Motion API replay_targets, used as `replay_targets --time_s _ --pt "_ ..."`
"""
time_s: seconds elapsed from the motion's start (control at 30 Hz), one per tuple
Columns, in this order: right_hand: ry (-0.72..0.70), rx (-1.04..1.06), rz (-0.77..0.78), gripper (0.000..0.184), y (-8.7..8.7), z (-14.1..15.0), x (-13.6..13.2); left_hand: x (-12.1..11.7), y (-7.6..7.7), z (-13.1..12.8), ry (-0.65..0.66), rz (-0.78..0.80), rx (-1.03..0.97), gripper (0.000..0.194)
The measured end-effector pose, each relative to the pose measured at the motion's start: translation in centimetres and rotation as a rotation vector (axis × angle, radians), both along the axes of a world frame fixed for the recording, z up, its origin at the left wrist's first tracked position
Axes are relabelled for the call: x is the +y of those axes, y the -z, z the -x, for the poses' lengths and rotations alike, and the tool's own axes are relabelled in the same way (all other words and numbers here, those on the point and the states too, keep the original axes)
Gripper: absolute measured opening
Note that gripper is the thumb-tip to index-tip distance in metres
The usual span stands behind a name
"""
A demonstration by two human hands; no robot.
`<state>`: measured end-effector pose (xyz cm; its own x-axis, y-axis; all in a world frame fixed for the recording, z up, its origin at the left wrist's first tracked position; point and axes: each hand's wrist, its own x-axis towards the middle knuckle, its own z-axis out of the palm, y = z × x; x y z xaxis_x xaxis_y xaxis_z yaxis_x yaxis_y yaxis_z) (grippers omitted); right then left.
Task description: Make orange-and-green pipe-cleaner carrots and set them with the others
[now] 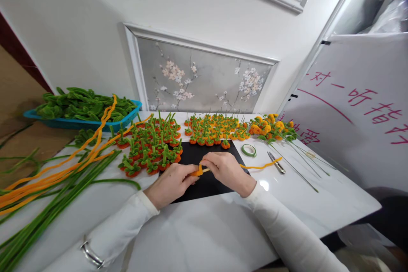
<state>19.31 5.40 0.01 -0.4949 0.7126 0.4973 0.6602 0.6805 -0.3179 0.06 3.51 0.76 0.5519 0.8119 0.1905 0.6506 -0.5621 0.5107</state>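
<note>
Above a black mat (204,189), an orange pipe cleaner (261,165) is wound at one end around a thin pale stick (205,170). My left hand (174,182) is closed on the wound end, fingertips pinching it. My right hand (223,168) pinches the pipe cleaner beside the coil, and the loose tail runs out to the right past the wrist. The fingers partly cover the coil and most of the stick. Just behind my left hand stand small orange pumpkins with green stems (153,148).
Yellow-orange pumpkins (208,140) line the back, with yellow flowers (270,126) to the right. Green tape (248,150) and scissors-like metal snips (276,162) lie at right. Left are a blue basket (79,124) of green leaves, loose orange strands (91,155) and green stems (63,197).
</note>
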Motion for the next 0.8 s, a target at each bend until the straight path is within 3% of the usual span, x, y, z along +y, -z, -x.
replay_targets --time_s 0.27,0.5,0.67,0.73,0.8 --pt "-0.012 -0.036 -0.031 0.021 -0.1 0.1 -0.2 0.0 -0.7 0.4 -0.005 0.158 -0.109 0.029" --pt "-0.119 0.026 0.023 0.019 -0.6 0.1 -0.3 0.0 -0.5 -0.5 -0.033 0.208 -0.055 0.014" --pt "-0.232 0.060 0.216 0.018 -0.9 -1.0 0.2 -0.5 -0.4 -0.4 -0.064 -0.001 0.159 0.015" --pt "-0.273 0.067 0.364 0.024 -0.8 -1.5 0.6 -1.0 -0.5 -0.6 -0.039 -0.033 0.145 0.008" --pt "-0.311 0.085 0.504 0.032 -0.6 -2.0 0.9 -1.4 -0.6 -0.8 -0.008 -0.030 0.087 0.015"
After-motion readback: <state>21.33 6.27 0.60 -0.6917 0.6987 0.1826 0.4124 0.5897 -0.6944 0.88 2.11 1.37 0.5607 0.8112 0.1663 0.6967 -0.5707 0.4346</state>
